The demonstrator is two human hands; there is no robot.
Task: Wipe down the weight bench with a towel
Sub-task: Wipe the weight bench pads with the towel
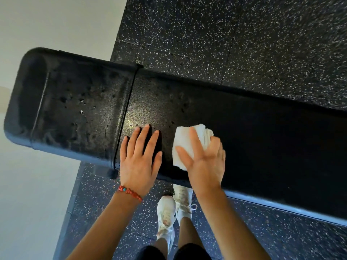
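Head view looks down on a long black padded vinyl weight bench [244, 132], its pebbled surface glossy, pitted and scuffed left of the cross seam. Near the bench's near edge, the right hand [204, 162] presses a bunched white terry towel [187, 141], fingers clamped over it. Just beside, the left hand [139, 158] lies flat, fingers slightly apart. Black speckled rubber flooring [244, 44] meets a pale wall [47, 21]. No writing reads.

Your arms are bare, with no sleeves. A red beaded bracelet [130, 192] with a turquoise bead circles your left wrist; you wear white lace-up sneakers [166, 214] and dark shorts [172, 252].
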